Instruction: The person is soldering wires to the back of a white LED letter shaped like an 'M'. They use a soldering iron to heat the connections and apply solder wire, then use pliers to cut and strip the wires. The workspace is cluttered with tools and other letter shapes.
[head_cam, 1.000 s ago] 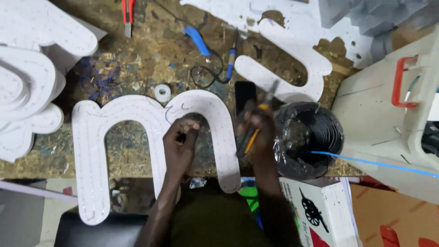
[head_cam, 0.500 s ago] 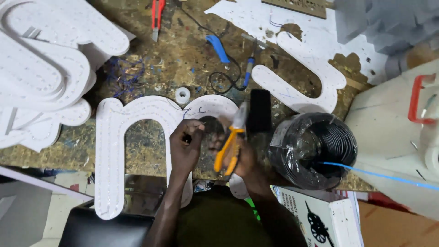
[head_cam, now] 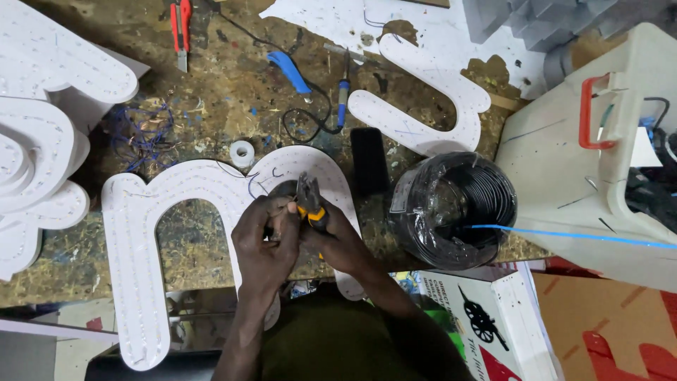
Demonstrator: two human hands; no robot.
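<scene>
over the white m-shaped sign letter point(head_cam: 141, 233), left hand point(head_cam: 262, 243) fingers pinch a thin wire point(head_cam: 252, 185); right hand point(head_cam: 337, 241) fingers clamp yellow-handled pliers point(head_cam: 309, 197). too hard a squeeze could cut the wire. beyond: black cable coil point(head_cam: 455, 208), soldering iron point(head_cam: 343, 95) on counter point(head_cam: 211, 85).

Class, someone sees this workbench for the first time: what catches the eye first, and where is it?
The big white m-shaped sign letter lies across the bench's near edge. Over its middle, both hands meet: the right hand holds yellow-handled pliers, touching the left hand. A black wire coil sits just right.
</scene>
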